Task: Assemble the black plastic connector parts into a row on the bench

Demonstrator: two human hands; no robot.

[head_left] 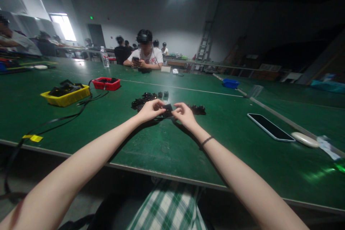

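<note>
Between my two hands is a small black block-like part (167,109), its exact kind too small to make out. My left hand (151,110) pinches it from the left with thumb and fingers. From the right, the curled fingertips of my right hand (185,115) meet its edge. Just behind my left hand lies a pile of small black parts (140,101), partly covered by the hand. A row of similar black parts (198,110) sits beyond my right hand.
A yellow basket (66,100) and a red basket (107,85), both with black parts, stand left beside a black cable (70,115). At right lie a phone (271,127), a pale oval object (305,139) and a blue basket (231,83). A person (147,55) sits opposite.
</note>
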